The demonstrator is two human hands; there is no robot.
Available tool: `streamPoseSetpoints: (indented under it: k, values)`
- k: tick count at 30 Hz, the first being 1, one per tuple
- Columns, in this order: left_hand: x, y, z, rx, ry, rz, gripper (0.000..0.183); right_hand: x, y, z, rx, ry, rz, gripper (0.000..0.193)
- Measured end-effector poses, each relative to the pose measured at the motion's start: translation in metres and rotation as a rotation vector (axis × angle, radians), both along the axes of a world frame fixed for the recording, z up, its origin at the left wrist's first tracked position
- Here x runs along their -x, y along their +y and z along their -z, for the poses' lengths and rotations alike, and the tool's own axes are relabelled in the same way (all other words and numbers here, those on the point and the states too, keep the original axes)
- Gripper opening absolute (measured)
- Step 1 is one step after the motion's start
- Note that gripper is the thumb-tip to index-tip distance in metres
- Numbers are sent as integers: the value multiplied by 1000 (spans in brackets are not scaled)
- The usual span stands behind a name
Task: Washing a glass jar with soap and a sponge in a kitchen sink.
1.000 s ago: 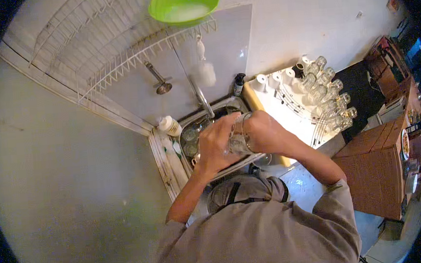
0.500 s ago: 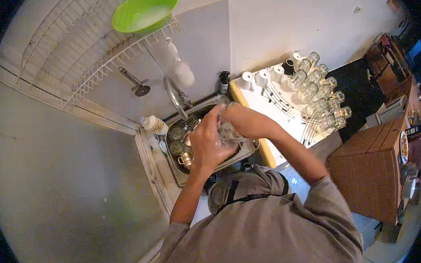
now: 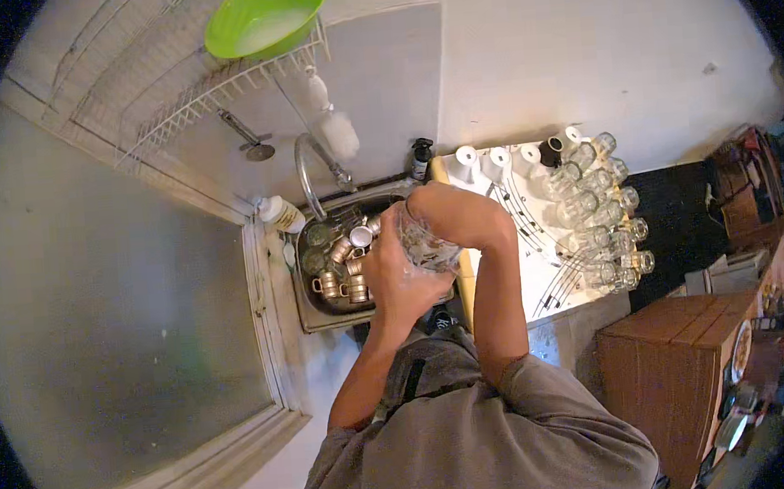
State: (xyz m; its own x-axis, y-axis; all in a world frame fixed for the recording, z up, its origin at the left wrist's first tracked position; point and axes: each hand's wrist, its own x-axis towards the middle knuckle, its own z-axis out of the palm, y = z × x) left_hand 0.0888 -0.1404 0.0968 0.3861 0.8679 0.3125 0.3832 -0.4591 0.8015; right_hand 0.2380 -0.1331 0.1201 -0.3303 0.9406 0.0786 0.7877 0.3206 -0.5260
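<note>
Over the sink [image 3: 329, 321], a wet clear drinking glass [image 3: 428, 246] with suds on it is tilted between my hands. My left hand [image 3: 399, 276] is closed around its side, fingers wrapped on the glass. Bent at the wrist, my right hand [image 3: 449, 211] covers the far end of the glass; its fingers are hidden, so what they hold does not show. Below in the sink lie several copper-coloured mugs [image 3: 325, 285], a white-lined cup [image 3: 361, 237] and clear glassware [image 3: 318, 259]. A curved metal faucet [image 3: 305, 173] rises behind them.
Rows of upturned glasses [image 3: 580, 204] and several white cups [image 3: 500, 157] stand on the counter [image 3: 494, 274] at right. A white bottle [image 3: 281, 214] and dark spray bottle [image 3: 421, 156] flank the sink. A wire rack [image 3: 192, 109] holds a green bowl [image 3: 267, 21] above.
My right forearm has swung inward and its wrist is bent more sharply over the glass. The head view has shifted, and more mugs show in the sink.
</note>
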Motion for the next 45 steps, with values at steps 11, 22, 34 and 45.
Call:
streamPoseSetpoints:
  k: [11,22,34,45]
  values:
    - [-3,5,-3,24,-34,-100,71,5,22,0,-106,0,5,16]
    - [31,59,1,88,-95,96,72,35,56,-11,30,-88,145,12]
    - [78,116,25,203,-134,515,75,52,67,-1,134,289,-62,19]
    - [103,129,49,320,-91,587,108,51,71,-44,357,350,-382,31]
